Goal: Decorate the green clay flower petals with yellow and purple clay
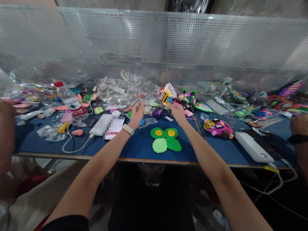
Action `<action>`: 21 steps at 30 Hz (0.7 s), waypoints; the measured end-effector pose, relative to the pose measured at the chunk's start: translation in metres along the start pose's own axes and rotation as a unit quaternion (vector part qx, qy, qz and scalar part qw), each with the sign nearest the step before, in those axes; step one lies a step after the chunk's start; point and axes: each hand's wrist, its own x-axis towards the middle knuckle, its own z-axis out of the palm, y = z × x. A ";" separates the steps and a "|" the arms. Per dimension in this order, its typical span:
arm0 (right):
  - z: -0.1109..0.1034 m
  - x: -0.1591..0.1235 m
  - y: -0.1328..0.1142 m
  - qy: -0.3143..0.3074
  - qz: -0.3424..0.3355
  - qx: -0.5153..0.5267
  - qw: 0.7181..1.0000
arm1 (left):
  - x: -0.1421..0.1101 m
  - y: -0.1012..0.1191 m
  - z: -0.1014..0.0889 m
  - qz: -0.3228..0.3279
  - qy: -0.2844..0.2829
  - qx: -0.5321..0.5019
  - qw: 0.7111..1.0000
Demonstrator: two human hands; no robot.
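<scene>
My left hand [137,114], with a pale watch band [127,129] at its wrist, is held over the back half of the table with thumb and fingers drawn together. My right hand [177,114] faces it, fingers curled into a pinch. What either holds, if anything, is too small to make out. Between my forearms lies a flat butterfly-like clay shape [173,144]. Three of its lobes are dark green and one is light green [159,145]. Yellow discs [158,132] sit on the two upper lobes. Behind my right hand stands a colourful clay figure [167,94] with white, orange and yellow parts.
A phone [115,126] and a white power bank [99,125] lie left, beside a red-capped bottle [72,101]. Right are a pink clay figure [218,127] and another power bank [253,147]. Plastic wrapping [120,91] lines the mesh screen [149,41]. Other people's arms [6,134] flank me.
</scene>
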 end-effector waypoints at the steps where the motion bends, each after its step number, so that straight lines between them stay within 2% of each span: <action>1: 0.000 0.000 0.001 0.004 -0.005 -0.019 1.000 | 0.000 0.000 -0.001 -0.005 0.014 0.009 1.000; 4: 0.001 -0.001 0.005 0.013 -0.010 -0.042 0.999 | -0.001 0.005 0.000 -0.013 0.006 0.045 0.999; 8: 0.001 -0.003 0.005 0.014 -0.051 -0.094 0.994 | -0.014 0.019 0.009 0.030 -0.096 0.145 0.984; 11: 0.001 -0.006 0.001 -0.023 -0.095 -0.119 0.988 | -0.028 0.029 0.021 0.052 -0.155 0.201 0.966; 15: 0.003 -0.009 -0.009 -0.070 -0.107 -0.113 0.985 | -0.038 0.033 0.030 0.133 -0.195 0.292 0.927; 19: 0.002 -0.012 -0.021 -0.076 -0.115 -0.125 0.983 | -0.042 0.036 0.033 0.138 -0.266 0.347 0.888; 21: 0.001 -0.013 -0.024 -0.082 -0.117 -0.134 0.981 | -0.047 0.041 0.034 0.149 -0.325 0.344 0.868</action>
